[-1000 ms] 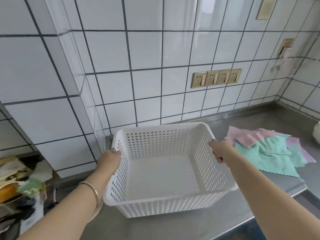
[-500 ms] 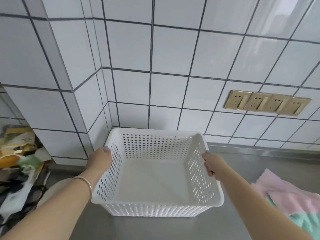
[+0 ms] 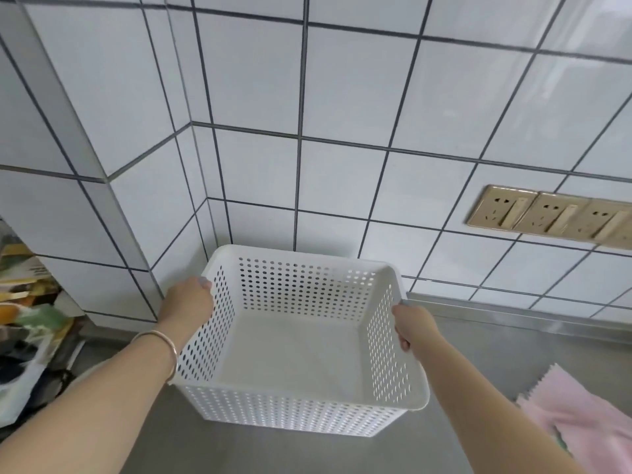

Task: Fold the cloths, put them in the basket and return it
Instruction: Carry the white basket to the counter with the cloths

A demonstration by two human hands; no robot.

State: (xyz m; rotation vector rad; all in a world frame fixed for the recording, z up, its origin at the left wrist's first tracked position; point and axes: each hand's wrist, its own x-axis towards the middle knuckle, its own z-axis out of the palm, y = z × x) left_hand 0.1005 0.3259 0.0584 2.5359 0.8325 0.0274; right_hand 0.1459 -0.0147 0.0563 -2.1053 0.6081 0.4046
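Observation:
A white perforated plastic basket (image 3: 294, 415) sits low in the middle of the view, on or just above the steel counter (image 3: 485, 364), close to the tiled wall corner. Nothing lies inside it. My left hand (image 3: 188, 301) grips its left rim and my right hand (image 3: 415, 325) grips its right rim, fingers curled over the edges. A pink cloth (image 3: 581, 419) lies crumpled on the counter at the lower right, partly cut off by the frame edge, with a sliver of green cloth under it.
White tiled walls meet in a corner right behind the basket. A row of gold wall sockets (image 3: 550, 217) sits on the right wall. Cluttered bags and packets (image 3: 27, 323) fill the area left of the counter.
The basket, held at both rims, has moved left and back toward the wall corner. The view followed it, so the cloth pile has slid to the lower right edge.

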